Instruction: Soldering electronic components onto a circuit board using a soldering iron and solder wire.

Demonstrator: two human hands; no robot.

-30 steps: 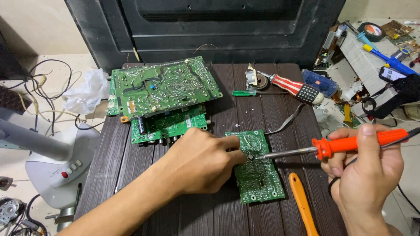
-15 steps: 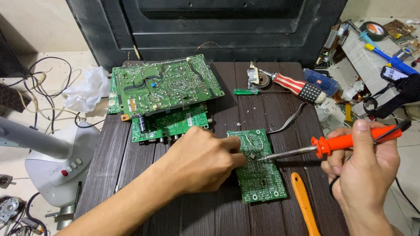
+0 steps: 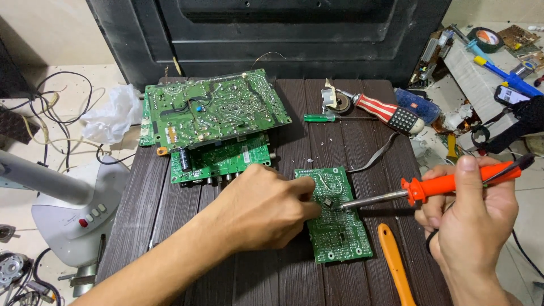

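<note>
Left hand: your fingers press together on the small circuit board, mid-counter | Right hand: fingers wrapped around the soldering iron, long axis running leftward, tip touching the board just beside your left fingertips.

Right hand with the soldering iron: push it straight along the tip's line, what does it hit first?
The small chip on the small green board, right by the left hand fingertips; the tip looks about touching already, though depth is unclear.

I can't see what the left hand pinches; its fingertips hide it and the small board's left edge. Iron tip contact too small to tell. Right hand wrist and orange tool cut off at the bottom edge.
</note>
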